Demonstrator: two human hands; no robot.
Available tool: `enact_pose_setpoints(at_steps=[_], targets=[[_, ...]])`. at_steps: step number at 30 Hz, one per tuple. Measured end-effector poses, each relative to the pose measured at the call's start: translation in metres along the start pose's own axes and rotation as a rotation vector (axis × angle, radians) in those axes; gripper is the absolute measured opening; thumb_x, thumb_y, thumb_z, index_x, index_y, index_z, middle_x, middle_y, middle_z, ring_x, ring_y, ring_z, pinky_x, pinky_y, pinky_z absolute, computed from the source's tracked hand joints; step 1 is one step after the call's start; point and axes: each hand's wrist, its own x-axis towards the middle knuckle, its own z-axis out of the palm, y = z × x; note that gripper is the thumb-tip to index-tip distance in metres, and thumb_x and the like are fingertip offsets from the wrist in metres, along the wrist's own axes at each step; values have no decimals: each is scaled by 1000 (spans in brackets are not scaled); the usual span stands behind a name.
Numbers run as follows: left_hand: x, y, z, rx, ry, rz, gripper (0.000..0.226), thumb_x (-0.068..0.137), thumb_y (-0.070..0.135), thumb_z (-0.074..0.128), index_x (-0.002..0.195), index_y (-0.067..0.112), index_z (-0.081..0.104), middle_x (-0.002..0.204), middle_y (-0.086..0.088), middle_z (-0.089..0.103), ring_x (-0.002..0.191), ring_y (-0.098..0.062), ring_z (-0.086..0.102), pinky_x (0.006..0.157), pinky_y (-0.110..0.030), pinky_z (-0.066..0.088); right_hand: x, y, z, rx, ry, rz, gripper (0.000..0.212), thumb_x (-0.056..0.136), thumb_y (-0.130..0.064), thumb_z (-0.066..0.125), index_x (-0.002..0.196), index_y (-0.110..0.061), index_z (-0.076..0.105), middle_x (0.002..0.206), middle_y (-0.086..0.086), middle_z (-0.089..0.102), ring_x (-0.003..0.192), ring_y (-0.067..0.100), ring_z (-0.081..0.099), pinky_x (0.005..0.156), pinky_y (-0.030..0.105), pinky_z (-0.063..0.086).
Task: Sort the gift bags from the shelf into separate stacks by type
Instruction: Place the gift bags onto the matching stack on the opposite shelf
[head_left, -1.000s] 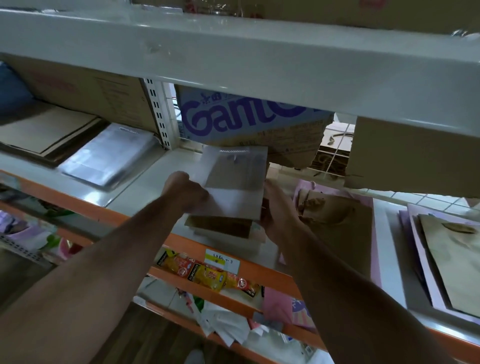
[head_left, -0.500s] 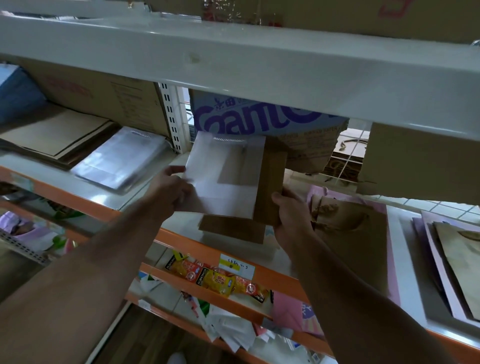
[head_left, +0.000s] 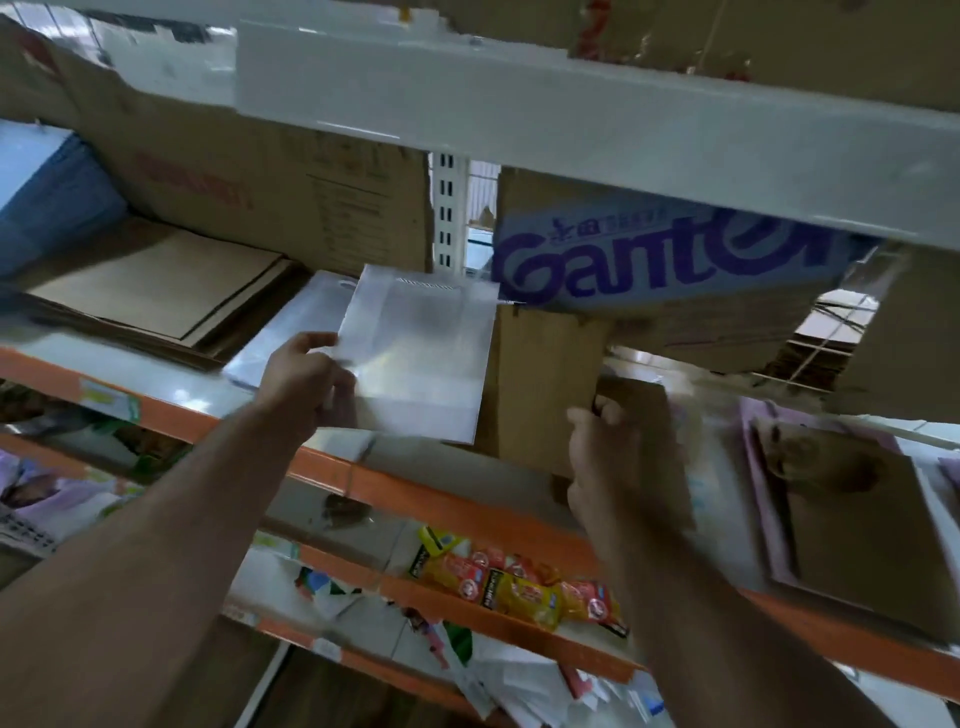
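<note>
My left hand (head_left: 306, 379) pinches the lower left edge of a white gift bag (head_left: 421, 348) and holds it lifted above the shelf. Behind it a stack of white bags (head_left: 270, 343) lies flat on the shelf. My right hand (head_left: 618, 457) grips a brown kraft bag (head_left: 545, 384) held upright to the right of the white one. Further left sits a stack of flat brown bags (head_left: 156, 291). On the right, a brown bag (head_left: 857, 514) rests on pink bags (head_left: 753, 457).
A white shelf beam (head_left: 571, 119) runs overhead. Cardboard boxes (head_left: 291, 192) and a box with purple lettering (head_left: 665, 249) stand at the back. The orange shelf edge (head_left: 441, 504) fronts the shelf; snack packets (head_left: 519, 582) and white papers lie on the shelves below.
Both hands lifted and drew apart: the left carried the white bag up and left, the right pulled the brown bag away to the right. The view swung left.
</note>
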Motion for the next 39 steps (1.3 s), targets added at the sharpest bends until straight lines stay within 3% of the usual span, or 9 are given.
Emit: enact_pose_setpoints(at_steps=[4,8,12,16,21,25,34,37,39], targets=[[51,9,-53,57,-11,4,59,75,-24,51,115,18,61,96,-13,63,67,-21,55,33,-19,42,-20,4,58,57,73,58,17,93,-9,57,82,-17,68,84,3,68,76,19,60,67,30,48],[96,18,-82,114,-61,-4,61,76,-23,49,120,19,57,96,-9,59,71,-21,55,36,-22,44,-30,8,93,106,140,104,17,89,-14,60,100,-18,73,100,5,72,95,30,67,91,53,57],[128,24,-95,265,-60,50,57,74,-16,55,120,17,61,95,-6,62,83,-24,61,54,-30,49,-36,7,111,105,201,105,14,82,-17,61,84,-25,72,96,2,73,95,30,67,92,57,55],[135,21,-97,574,-72,178,28,80,3,64,104,18,58,89,-5,64,78,-21,63,62,-31,52,-42,3,117,106,237,131,17,89,-10,60,80,-21,70,92,2,72,95,30,66,95,55,54],[144,7,-90,992,-62,340,61,81,24,72,134,8,45,130,-22,48,116,-41,51,86,-47,49,-44,7,116,113,260,167,17,93,-9,59,85,-20,69,96,4,72,95,28,66,94,53,54],[146,-5,-88,1241,-100,355,59,86,35,64,138,13,47,132,-20,47,123,-41,43,92,-49,44,-42,12,114,116,287,183,19,92,-5,59,83,-18,70,90,5,73,91,29,68,92,55,55],[139,-5,-80,1392,-34,377,51,88,31,63,133,11,51,131,-20,48,121,-40,43,96,-50,41,-39,18,94,105,277,203,17,91,-11,59,93,-20,73,98,5,74,97,29,67,94,54,55],[122,-2,-77,1288,1,611,41,94,32,61,130,13,56,131,-19,53,122,-38,44,96,-48,40,-35,19,85,93,273,202,18,90,-10,59,88,-19,74,96,5,75,96,30,68,93,55,55],[92,-1,-68,1091,-154,783,31,90,31,69,117,16,63,117,-12,62,111,-33,55,85,-39,46,-31,20,79,85,278,207,17,89,-11,60,88,-20,74,96,6,75,96,31,68,93,57,55]])
